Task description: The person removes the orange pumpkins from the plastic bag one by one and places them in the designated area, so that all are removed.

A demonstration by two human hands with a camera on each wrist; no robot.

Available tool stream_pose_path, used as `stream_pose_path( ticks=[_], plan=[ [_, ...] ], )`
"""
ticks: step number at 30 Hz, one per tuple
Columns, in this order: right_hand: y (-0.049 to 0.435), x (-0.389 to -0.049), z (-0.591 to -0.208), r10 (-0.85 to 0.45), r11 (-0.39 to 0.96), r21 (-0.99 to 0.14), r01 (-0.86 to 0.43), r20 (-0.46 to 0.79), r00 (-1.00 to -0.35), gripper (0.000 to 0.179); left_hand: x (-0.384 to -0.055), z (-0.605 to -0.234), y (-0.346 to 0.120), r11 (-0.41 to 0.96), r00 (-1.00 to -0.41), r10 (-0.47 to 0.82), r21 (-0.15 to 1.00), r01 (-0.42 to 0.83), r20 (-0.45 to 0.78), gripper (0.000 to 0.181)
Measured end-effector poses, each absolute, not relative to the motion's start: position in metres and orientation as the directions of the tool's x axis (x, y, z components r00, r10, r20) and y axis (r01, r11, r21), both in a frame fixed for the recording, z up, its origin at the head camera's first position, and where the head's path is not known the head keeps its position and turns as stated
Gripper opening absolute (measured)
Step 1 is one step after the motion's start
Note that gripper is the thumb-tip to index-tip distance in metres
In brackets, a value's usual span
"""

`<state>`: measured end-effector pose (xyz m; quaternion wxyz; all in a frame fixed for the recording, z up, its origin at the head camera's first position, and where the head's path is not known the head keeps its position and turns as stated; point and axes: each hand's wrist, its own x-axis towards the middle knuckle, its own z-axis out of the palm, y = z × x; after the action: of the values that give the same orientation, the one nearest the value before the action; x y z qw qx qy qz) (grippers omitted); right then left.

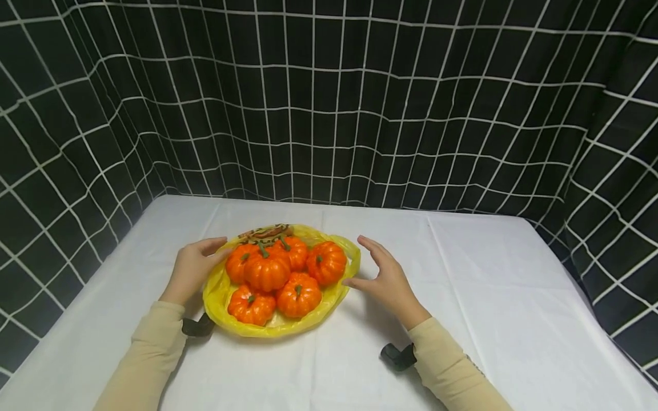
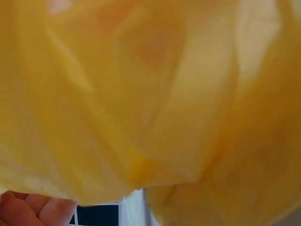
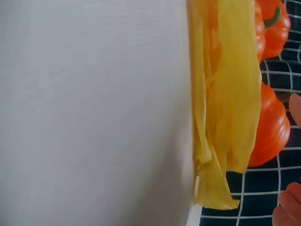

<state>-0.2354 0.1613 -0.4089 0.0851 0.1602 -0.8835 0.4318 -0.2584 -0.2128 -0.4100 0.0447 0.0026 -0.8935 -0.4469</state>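
Several small orange pumpkins (image 1: pixel 299 295) with green stems are gathered in a yellow plastic bag (image 1: pixel 280 329), its edge spread low around them. One pumpkin (image 1: pixel 267 271) sits on top of the others. My left hand (image 1: pixel 192 269) is at the bag's left rim, thumb and fingers apart and fingertips right at the plastic. In the left wrist view the bag (image 2: pixel 155 117) fills most of the picture, with fingers (image 2: pixel 28 212) at the lower left. To the right of the bag, my right hand (image 1: pixel 385 281) has its fingers spread around nothing, the thumb close to the rim.
A white cloth (image 1: pixel 514 308) covers the table. Black curtains with a white grid (image 1: pixel 329 103) stand behind it and along both sides. Each wrist carries a black camera mount, the right one (image 1: pixel 398 357) hanging low over the cloth. Dark print (image 1: pixel 264 234) shows on the bag's far edge.
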Motion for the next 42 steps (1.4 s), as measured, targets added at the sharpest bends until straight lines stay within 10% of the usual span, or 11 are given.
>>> stream_pose_path(
  ticks=[42],
  plan=[
    [0.121,-0.25,-0.414,-0.312,0.615,-0.684,-0.393,0.247,-0.918,0.081,-0.258,-0.42,-0.209,0.534,-0.985,-0.148,0.846,-0.005,0.087,0.035]
  ],
)
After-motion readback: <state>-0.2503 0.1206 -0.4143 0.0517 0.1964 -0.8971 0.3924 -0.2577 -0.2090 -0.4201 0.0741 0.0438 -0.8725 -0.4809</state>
